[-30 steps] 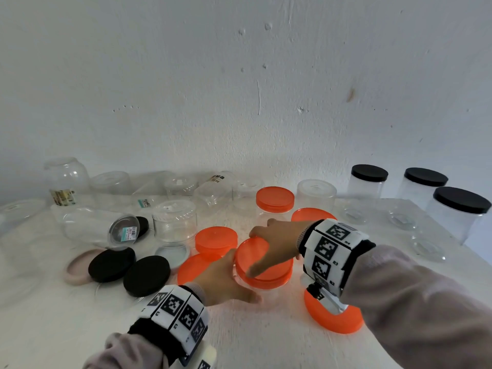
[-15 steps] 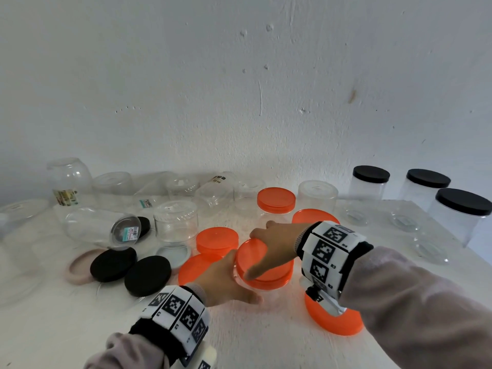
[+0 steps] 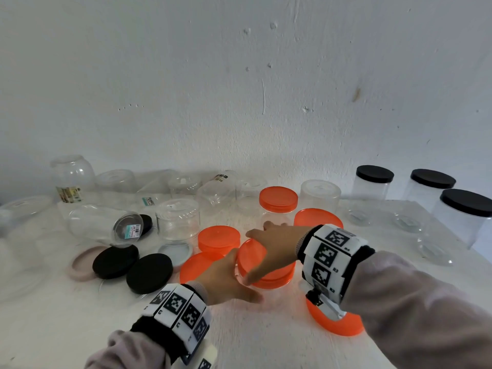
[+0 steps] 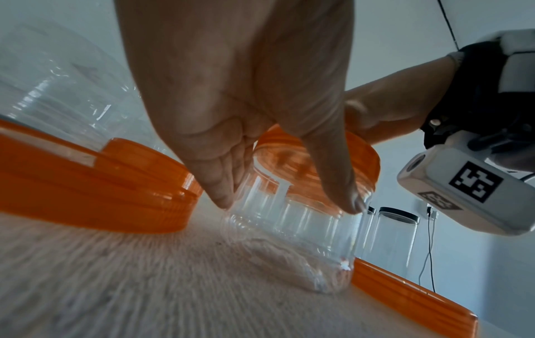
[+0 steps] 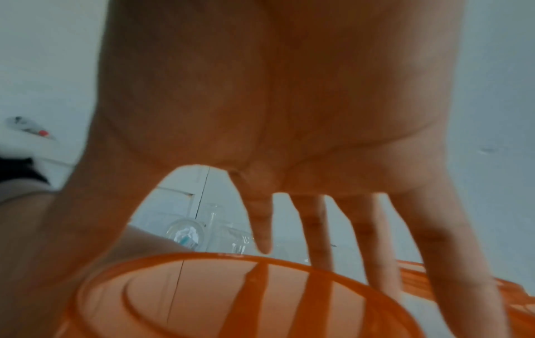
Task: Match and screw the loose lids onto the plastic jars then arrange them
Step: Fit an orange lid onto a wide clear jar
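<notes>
Left hand is gripping the clear plastic jar upright; right hand, directly above, is clasping the round orange lid.

Small jar, centre of the left wrist view: clear plastic, glossy, ribbed at the neck. Its orange lid: translucent plastic, smooth top, fine ridges round the rim. Loose orange lid, lower right of the head view: same glossy plastic. Two black lids, left of centre: matt, no shine. Pinkish lid beside them: dull finish. Table top: white, rough and grainy. Wall: white paint, matt, pitted and scuffed. Sleeves: soft pale cloth. Wrist bands: black fabric with matt printed white tiles. Tall jars, upper right: clear glossy plastic, matt black caps.
</notes>
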`<state>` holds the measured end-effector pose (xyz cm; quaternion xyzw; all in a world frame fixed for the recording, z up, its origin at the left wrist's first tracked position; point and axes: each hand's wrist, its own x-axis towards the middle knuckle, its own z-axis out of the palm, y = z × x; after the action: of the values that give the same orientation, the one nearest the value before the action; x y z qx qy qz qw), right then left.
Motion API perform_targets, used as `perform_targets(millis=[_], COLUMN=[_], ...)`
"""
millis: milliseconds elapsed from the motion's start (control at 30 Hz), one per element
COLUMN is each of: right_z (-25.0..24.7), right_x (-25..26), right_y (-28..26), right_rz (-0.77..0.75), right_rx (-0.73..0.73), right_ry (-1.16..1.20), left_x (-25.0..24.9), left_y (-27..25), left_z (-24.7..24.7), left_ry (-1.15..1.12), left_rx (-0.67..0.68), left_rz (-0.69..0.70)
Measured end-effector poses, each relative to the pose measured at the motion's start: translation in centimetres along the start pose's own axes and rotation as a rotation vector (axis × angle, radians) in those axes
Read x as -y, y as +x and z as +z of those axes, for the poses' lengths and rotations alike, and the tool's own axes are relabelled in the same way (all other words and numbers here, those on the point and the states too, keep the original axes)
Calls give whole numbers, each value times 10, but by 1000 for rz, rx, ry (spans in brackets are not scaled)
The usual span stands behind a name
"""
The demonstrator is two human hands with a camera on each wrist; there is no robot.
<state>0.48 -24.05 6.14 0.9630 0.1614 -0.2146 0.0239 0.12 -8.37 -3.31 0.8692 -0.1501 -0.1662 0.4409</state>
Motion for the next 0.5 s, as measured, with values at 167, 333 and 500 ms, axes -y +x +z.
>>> perform_targets(millis=[167,333,500], right_z=[-7,-1,-3], right_x=[-2,-2,-2], right_y=[-2,0,0], right_rz=[-91,-29,-29], right_rx=[52,-1,49], right_ry=[25,0,-13], left_x=[0,1,0], left_y=[0,1,1], left_z=[1,0,1], left_ry=[-24,-13,-23], left_rx=[1,0,6], left_rz=[6,7,4])
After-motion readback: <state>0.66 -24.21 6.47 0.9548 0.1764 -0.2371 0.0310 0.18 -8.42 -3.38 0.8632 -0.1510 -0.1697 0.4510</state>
